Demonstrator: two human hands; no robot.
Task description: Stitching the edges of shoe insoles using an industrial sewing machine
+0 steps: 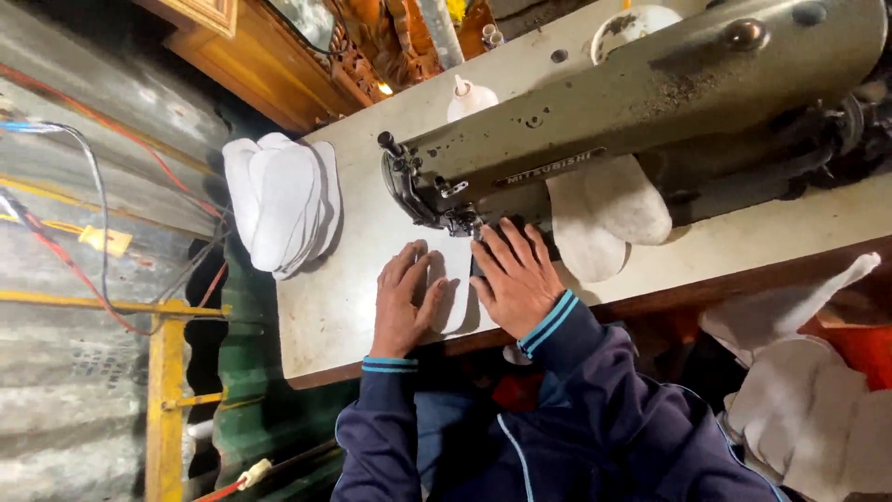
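A white sole-shaped fabric piece [453, 290] lies flat on the pale sewing table [362, 232], under the needle of a grey-green sewing machine [595, 121]. My left hand [402, 299] presses flat on the piece's left side, fingers spread. On its right side rests my right hand [514, 276], fingertips close to the needle area [465, 223]. Both wrists wear dark blue sleeves with light blue stripes.
A stack of white sole-shaped pieces [283, 200] hangs over the table's left edge. Two more white pieces [604, 218] lie under the machine arm. A white bottle [469, 96] stands at the back. More white pieces [808, 400] pile up at lower right. A yellow frame [167, 390] and wires stand on the left.
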